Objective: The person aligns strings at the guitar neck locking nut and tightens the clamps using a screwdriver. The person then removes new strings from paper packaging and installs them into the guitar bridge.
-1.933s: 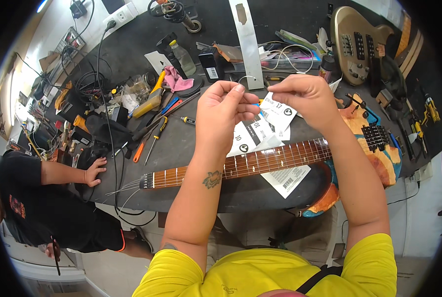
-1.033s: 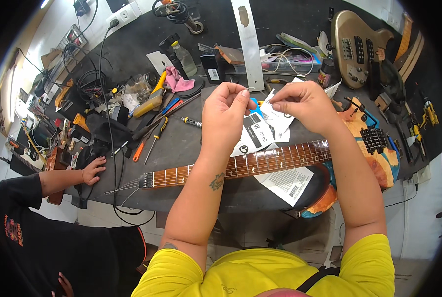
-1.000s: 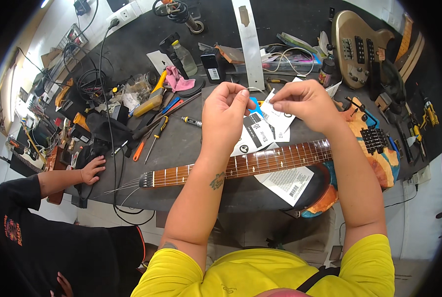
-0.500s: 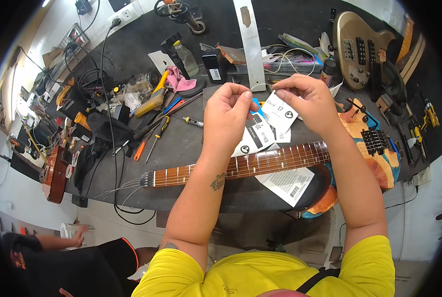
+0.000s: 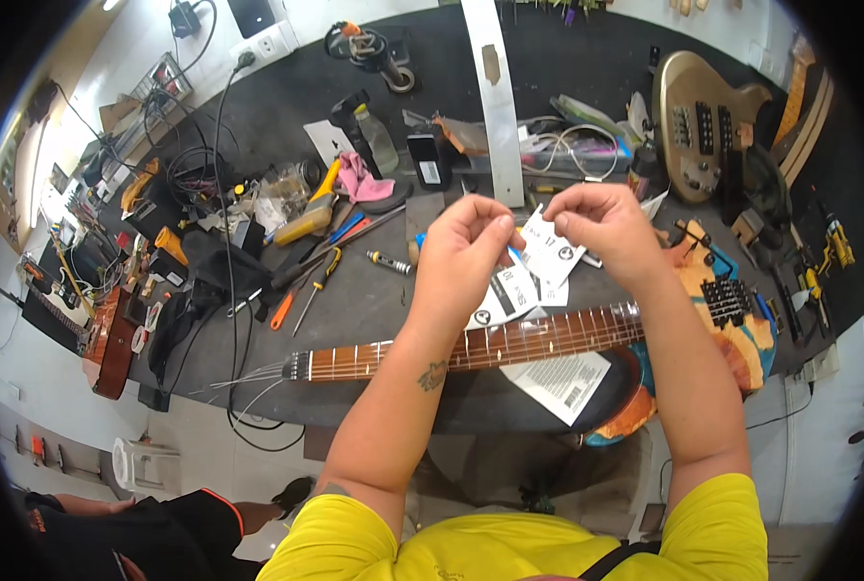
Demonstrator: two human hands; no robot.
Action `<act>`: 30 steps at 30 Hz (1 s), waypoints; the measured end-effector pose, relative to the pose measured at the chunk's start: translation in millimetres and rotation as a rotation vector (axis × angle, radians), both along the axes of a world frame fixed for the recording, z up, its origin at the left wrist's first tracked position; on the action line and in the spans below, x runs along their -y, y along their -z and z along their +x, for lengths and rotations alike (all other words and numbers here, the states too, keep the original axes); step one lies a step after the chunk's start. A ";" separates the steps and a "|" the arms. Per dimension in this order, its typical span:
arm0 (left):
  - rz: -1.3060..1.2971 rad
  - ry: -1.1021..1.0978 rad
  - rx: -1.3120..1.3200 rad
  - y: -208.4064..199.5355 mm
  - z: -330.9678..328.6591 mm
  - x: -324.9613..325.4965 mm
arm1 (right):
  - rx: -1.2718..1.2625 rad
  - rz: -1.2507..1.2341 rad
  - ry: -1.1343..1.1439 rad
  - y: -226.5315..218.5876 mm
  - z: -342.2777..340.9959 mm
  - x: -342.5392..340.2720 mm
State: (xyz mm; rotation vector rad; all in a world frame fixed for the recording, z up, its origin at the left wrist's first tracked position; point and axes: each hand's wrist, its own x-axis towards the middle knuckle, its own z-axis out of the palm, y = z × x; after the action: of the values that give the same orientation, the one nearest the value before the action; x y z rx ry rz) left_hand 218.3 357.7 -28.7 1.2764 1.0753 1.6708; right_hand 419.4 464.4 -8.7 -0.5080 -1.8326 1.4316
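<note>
My right hand [image 5: 601, 230] pinches the corner of a small white paper string packet [image 5: 554, 254] with a dark round print. My left hand [image 5: 469, 254] is close beside it, fingers curled and thumb pressed in; what it pinches is too hidden to name. Under the hands, another white string packet [image 5: 506, 295] with a black band lies by the fretboard. Across the bench below my hands stretches a headless electric guitar, its brown neck [image 5: 379, 359] to the left and its orange and blue body [image 5: 737, 339] to the right. Loose string ends [image 5: 248, 378] stick out past the neck's left end.
A white printed sleeve [image 5: 566, 382] lies partly under the neck. Screwdrivers [image 5: 318, 286], a pink cloth [image 5: 359, 179] and black cables crowd the left. A metal straightedge [image 5: 495, 107] stands behind my hands. A gold guitar body [image 5: 703, 121] is at the back right. Another person [image 5: 151, 537] is at lower left.
My hands have come lower and nearer to me, still close together with the packet in the right. The view has shifted slightly. The other person's raised hand has dropped.
</note>
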 end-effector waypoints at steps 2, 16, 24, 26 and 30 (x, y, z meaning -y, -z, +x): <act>-0.022 -0.006 0.019 -6.4 5.9 8.3 | -0.019 -0.004 0.022 2.1 -2.9 4.9; -0.021 -0.129 0.011 -13.1 -2.1 7.6 | -0.292 -0.258 0.010 -5.8 -4.7 3.2; 0.141 -0.356 0.023 -13.7 -3.5 7.2 | -0.240 -0.331 -0.250 -7.9 2.2 4.2; 0.160 -0.409 -0.017 -12.3 -0.1 7.6 | -0.189 -0.308 -0.254 -4.3 1.4 4.8; 0.217 -0.521 -0.124 -13.1 9.0 10.3 | -0.078 -0.278 -0.183 -1.0 -4.5 6.8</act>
State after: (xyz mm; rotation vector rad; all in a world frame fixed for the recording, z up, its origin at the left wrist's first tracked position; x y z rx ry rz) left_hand 227.3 347.4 -15.7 1.3223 1.4206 2.1638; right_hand 414.9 457.6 -7.7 -0.4210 -1.6615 1.8196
